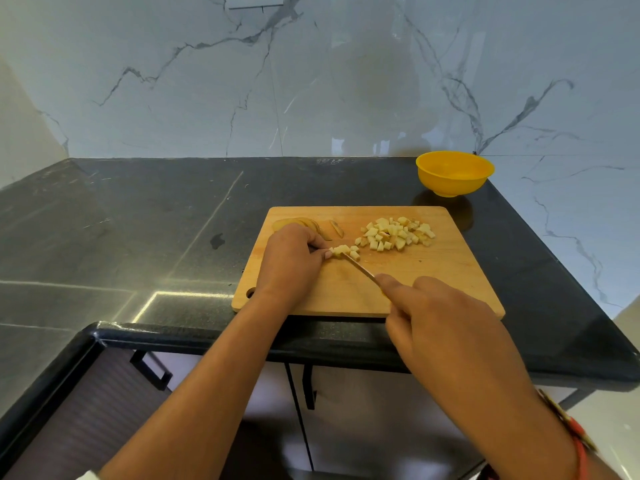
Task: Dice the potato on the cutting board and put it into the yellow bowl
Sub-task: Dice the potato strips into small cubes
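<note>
- Grey-veined white marble wall (346, 81) backs the scene, and below it runs a dark speckled stone table (138, 220) with a rounded front edge.
- On the table's right part lies a rectangular light wooden cutting board (433, 278), flat, with its near edge close to the table's front.
- The right hand (446, 317) has its grip closed round the handle of a slim-bladed knife (362, 268). The forefinger lies along the top, and the handle itself is hidden.
- The left hand (291, 261) rests on the board, its grip narrowed to curled fingertips pinching a short pale potato strip (343, 251).
- A glossy round yellow bowl (450, 187) of plastic stands beyond the board's far right corner, apart from it, and looks empty.
- A loose heap of pale diced potato (398, 233) sits on the board's far right.
- Thin potato slices (301, 223) with skin edges lie overlapped behind the left hand, uncut.
- The knife tip meets the strip just beside the left fingertips.
- Raw potato should be firm and crisp, not fragile, but wet with starch and therefore slippery.
- The strip is best held from above, fingertips tucked back from the blade.
- The dice are light and would scatter, so it would be safer to scoop them or slide them off the board than to pinch them.
</note>
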Motion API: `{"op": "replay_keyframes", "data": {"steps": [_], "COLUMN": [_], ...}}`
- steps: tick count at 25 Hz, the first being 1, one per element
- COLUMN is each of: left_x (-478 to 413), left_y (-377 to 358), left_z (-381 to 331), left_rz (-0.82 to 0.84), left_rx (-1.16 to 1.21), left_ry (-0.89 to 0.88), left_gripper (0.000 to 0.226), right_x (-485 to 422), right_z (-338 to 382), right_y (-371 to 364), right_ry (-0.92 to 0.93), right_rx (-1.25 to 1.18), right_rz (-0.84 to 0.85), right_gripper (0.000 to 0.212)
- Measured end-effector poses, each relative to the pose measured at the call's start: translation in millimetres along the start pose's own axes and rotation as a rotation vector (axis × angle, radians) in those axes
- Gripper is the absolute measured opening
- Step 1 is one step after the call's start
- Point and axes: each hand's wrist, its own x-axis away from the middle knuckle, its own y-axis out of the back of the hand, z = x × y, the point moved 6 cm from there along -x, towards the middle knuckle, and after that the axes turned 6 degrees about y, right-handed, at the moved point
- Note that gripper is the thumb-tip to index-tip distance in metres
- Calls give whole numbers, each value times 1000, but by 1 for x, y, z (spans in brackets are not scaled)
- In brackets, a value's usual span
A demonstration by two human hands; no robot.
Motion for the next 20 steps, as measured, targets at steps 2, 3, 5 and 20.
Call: {"op": "replay_keyframes", "data": {"steps": [2,3,5,20], "left_x": [0,1,1,-16], "left_y": [1,1,-2,-44], "left_z": [0,-2,-5,-54], "left_rz": [13,23,55,94], "left_rx": [-11,-25,-43,-50], "left_ry": [-10,-21,-38,-25], "left_gripper": [11,17,37,49], "right_x": [6,4,-9,-33], "right_z": [-7,-11,-18,-61], "right_y": [6,7,5,-12], "right_ry": [-18,-17,-26,-223], "right_rx": [-58,-83,-113,-379], "right_rz": [-94,-112,-133,-297], "right_gripper": [45,45,45,44]}}
